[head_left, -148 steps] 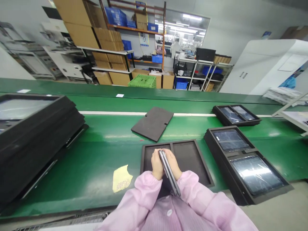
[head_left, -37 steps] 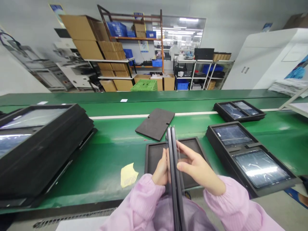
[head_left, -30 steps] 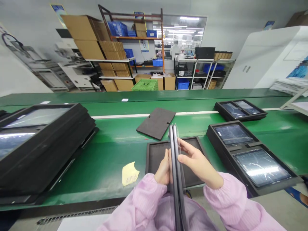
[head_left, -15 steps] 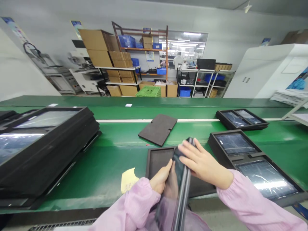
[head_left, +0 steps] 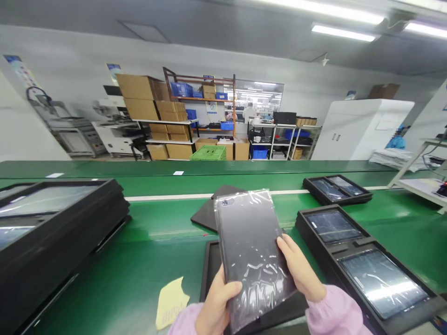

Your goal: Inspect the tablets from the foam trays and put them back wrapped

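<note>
A dark tablet (head_left: 247, 246) in a clear plastic sleeve is held up in front of me. Its back faces me, with a small camera lens near the top left corner. My left hand (head_left: 220, 295) grips its lower left edge, thumb lying over the back. On the right edge, my right hand (head_left: 298, 267) holds it with the thumb in front. Directly beneath is a black foam tray (head_left: 206, 270), mostly hidden by the tablet and my hands. Behind the tablet, a dark foam sheet (head_left: 202, 215) lies partly covered on the green bench.
Stacked black trays with screens (head_left: 70, 218) fill the left side. At right lie a two-pocket tray with tablets (head_left: 335, 249) and a smaller tray stack (head_left: 337, 188) farther back. A torn yellow note (head_left: 171, 302) rests on the green bench (head_left: 139, 265).
The tablet has turned from nearly edge-on to back facing me. My right hand has moved from its top end down to the right edge. The view has tilted up.
</note>
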### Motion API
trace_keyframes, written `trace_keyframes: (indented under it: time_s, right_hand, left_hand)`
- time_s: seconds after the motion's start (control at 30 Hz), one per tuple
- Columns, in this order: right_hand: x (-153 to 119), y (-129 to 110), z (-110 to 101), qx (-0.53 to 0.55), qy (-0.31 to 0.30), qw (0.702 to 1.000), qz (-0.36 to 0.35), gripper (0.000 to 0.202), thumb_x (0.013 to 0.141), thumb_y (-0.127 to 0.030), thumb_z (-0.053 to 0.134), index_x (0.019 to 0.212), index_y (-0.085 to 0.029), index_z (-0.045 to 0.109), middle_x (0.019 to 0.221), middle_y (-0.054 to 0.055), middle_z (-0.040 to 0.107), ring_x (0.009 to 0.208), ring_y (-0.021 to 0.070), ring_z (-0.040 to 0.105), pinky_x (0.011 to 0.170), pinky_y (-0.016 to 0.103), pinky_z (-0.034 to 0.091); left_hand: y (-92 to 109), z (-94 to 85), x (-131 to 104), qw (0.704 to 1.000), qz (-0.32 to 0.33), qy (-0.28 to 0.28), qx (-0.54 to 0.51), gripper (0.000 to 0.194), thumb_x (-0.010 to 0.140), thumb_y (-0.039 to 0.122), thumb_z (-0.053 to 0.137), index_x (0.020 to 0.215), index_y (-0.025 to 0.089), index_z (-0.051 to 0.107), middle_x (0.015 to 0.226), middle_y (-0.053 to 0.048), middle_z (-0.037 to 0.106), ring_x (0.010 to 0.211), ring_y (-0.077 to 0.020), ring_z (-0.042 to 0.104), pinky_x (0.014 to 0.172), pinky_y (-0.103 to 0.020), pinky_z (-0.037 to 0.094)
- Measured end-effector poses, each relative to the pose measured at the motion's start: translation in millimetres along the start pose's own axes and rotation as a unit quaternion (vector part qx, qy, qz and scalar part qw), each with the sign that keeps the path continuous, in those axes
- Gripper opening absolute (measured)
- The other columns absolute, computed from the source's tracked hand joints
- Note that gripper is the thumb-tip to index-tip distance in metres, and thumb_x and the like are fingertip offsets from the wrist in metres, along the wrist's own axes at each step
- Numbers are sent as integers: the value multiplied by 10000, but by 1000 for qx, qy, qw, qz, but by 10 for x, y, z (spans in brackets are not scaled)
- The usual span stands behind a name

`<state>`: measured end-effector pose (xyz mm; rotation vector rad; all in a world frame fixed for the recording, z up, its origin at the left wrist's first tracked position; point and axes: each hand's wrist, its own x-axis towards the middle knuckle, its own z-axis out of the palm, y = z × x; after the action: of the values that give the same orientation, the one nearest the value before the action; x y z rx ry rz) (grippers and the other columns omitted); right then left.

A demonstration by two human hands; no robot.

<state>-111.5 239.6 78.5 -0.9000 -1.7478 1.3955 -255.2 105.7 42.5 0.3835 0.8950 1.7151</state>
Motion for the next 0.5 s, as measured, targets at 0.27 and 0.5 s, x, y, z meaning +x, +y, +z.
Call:
trace_keyframes:
  time_s: [0.27,0.5]
  right_hand:
    - [73,207,-266,-164,-59,984,-31,331,814,-420,513,612,-217,346,503,-71,327,457,101,357,453,227,310]
    - [-334,63,388,-179,-139,949,-220,271,927,-355,417,790,-191,584,770,44,583,669,144,551,605,273,457]
  left_hand:
    - [-229,-158,-25,998,-30,15,-52,455,470,122,714,915,188,650,659,-23,660,582,-181,602,536,-261,423]
    - [-277,-127,85,999,2,43,-4,448,475,118,715,911,195,649,602,3,641,555,-167,574,541,-260,410]
